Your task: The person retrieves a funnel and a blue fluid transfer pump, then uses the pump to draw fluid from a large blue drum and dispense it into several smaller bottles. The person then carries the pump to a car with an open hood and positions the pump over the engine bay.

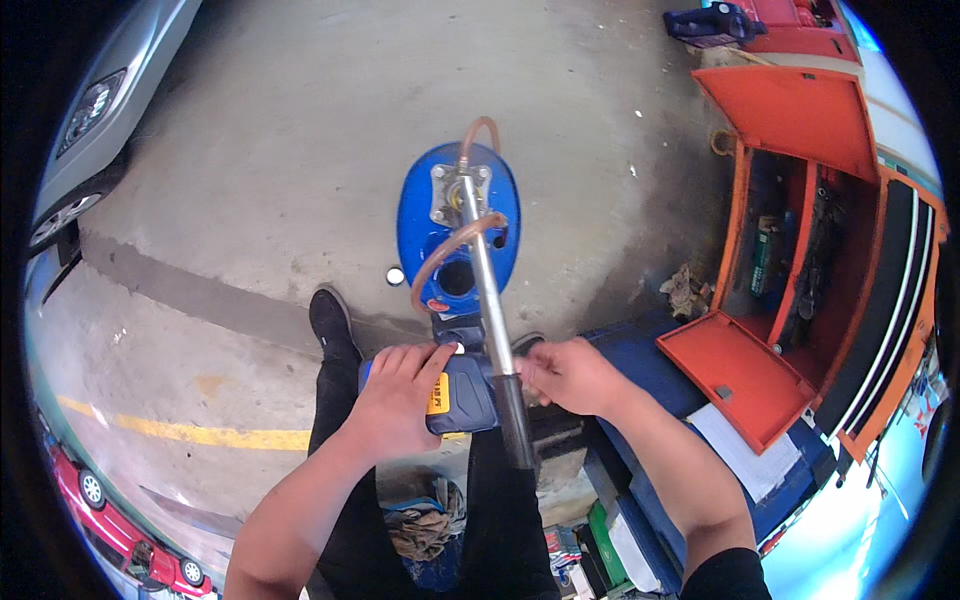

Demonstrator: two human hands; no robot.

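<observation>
My left hand point(398, 395) is closed around a dark blue plastic jug point(470, 393) with a yellow label, held in front of my legs. A small white spot shows at its top by my thumb. Beyond it stands a blue oval drum point(412, 225) fitted with a metal lever pump point(483, 260). A brownish clear hose point(440, 257) loops from the pump. The lever's black grip point(515, 425) slants down past the jug's right side. Close beside that grip, my right hand point(568, 375) has its fingers curled together; what they hold, if anything, is hidden.
A small round white piece point(395, 276) lies on the floor left of the drum. At right stands an orange tool cabinet point(740, 230) with its doors hanging open. A silver car point(125, 90) is parked at far left. Crumpled rags point(425, 525) lie below, between my legs.
</observation>
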